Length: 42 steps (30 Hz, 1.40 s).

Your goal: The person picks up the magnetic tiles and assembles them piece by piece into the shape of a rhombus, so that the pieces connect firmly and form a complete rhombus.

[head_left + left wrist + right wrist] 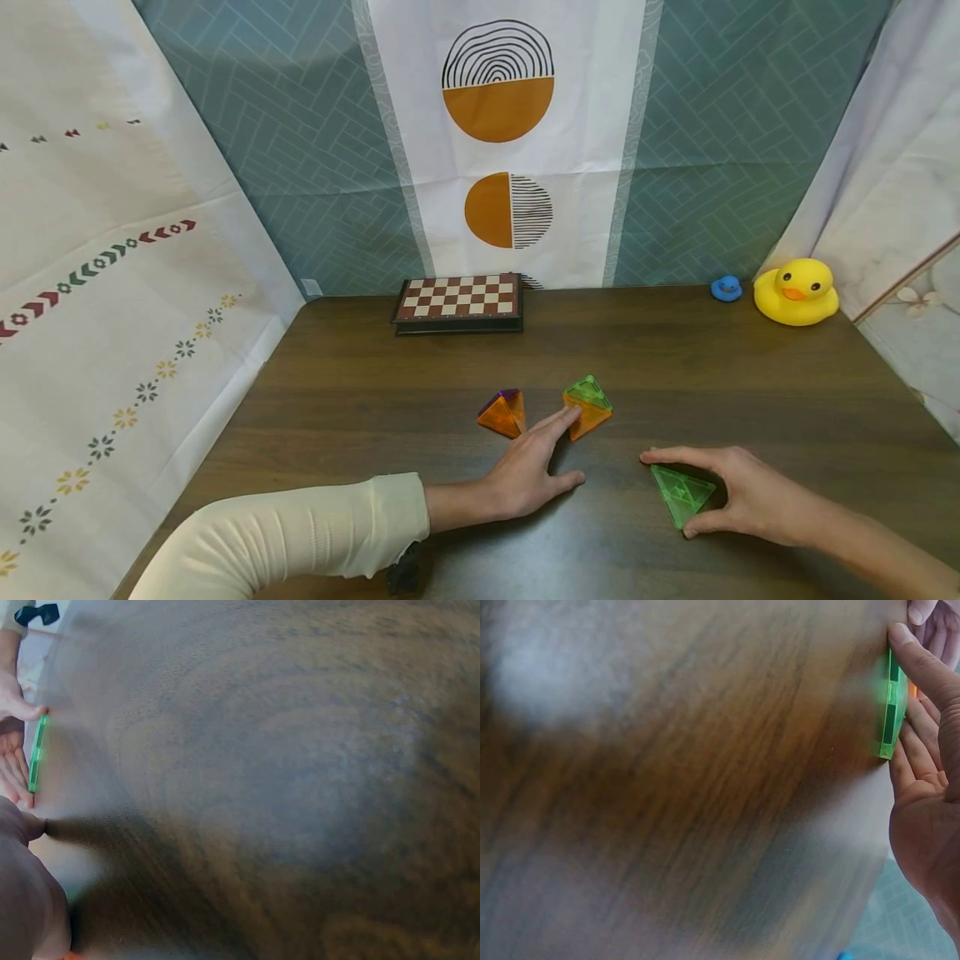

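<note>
My right hand [750, 492] holds a green triangular magnetic tile [681, 493] between thumb and fingers. In the right wrist view the tile [891, 709] shows edge-on, with the thumb at one corner. My left hand [525, 475] reaches across the table, fingers extended and thumb spread. Its fingertips meet the orange half [587, 415] of a small tile piece whose other half is green [590, 391]. Just left of those fingers sits a second small piece, orange [502, 415] with a purple top edge.
A chessboard box [457, 304] lies at the back of the brown wooden table [360, 367]. A small blue duck [726, 288] and a bigger yellow duck [797, 293] stand in the back right corner. Patterned cloths [300, 100] hang behind and at both sides.
</note>
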Each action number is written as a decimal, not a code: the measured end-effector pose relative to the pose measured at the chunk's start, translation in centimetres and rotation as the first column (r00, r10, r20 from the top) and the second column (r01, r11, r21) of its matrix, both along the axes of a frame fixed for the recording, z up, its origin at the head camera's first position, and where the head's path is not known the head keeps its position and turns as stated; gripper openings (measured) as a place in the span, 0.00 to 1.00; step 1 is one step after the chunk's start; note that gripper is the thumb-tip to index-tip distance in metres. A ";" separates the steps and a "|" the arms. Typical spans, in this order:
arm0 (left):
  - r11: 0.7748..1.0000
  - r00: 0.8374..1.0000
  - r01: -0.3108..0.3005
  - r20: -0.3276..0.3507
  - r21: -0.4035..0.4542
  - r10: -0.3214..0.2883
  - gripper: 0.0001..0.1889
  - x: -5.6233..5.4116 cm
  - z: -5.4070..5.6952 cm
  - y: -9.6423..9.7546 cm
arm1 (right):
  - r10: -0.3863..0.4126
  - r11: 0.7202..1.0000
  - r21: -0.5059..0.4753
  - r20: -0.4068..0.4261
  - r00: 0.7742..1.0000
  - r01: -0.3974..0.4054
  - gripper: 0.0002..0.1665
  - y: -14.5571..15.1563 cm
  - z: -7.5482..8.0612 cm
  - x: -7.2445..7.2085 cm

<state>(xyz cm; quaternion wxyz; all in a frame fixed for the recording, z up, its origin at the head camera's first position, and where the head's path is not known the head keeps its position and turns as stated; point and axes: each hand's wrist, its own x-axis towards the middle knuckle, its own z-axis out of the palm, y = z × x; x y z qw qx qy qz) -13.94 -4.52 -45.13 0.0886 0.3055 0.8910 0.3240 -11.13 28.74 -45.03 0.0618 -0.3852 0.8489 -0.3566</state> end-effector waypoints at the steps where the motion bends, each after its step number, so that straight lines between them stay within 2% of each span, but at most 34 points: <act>1: 1.000 1.000 0.002 -0.003 0.001 -0.002 0.43 0.0 -0.1 0.0 | 0.001 1.000 -0.007 -0.003 1.000 -0.001 0.48 0.0 -0.1 0.0; 7: 0.998 1.000 0.012 -0.012 0.056 -0.011 0.43 -0.2 -0.9 -0.2 | -0.005 1.000 -0.028 -0.024 1.000 0.004 0.47 -0.1 -0.2 0.1; 12: 0.999 1.000 0.011 -0.009 0.045 -0.010 0.44 -0.2 -0.9 -0.2 | -0.026 0.999 -0.036 -0.034 0.999 0.025 0.47 -0.2 -0.3 0.2; 13: 0.999 1.000 0.010 -0.018 0.044 -0.010 0.44 -0.3 -1.2 -0.2 | -0.033 0.999 -0.039 -0.042 0.999 0.031 0.47 -0.2 -0.4 0.3; 19: 1.000 1.000 0.005 -0.001 0.006 -0.005 0.44 -0.1 -0.3 0.1 | -0.116 0.993 -0.020 -0.067 0.991 0.115 0.45 -0.6 0.0 0.7; 20: 1.000 1.000 0.005 0.009 -0.007 -0.005 0.44 0.0 0.2 0.1 | -0.128 0.992 -0.018 -0.068 0.989 0.127 0.45 -0.6 0.0 0.7; 27: 1.000 1.000 0.014 -0.009 0.024 -0.014 0.43 -0.1 -0.2 -0.1 | -0.152 0.984 -0.098 -0.053 0.987 0.147 0.44 -0.8 0.2 0.5; 33: 0.999 1.000 0.017 -0.004 0.039 -0.017 0.44 -0.1 -0.4 -0.1 | -0.171 0.977 -0.150 -0.120 0.978 0.152 0.45 -0.9 0.4 0.4; 37: 1.000 1.000 0.011 -0.003 0.023 -0.011 0.44 -0.1 -0.2 -0.1 | -0.208 0.970 -0.157 -0.139 0.968 0.186 0.41 -0.9 0.7 0.1; 42: 1.000 1.000 0.002 0.004 0.004 -0.002 0.44 0.0 -0.1 0.0 | -0.238 0.963 -0.173 -0.166 0.957 0.209 0.32 -0.8 1.2 -0.4</act>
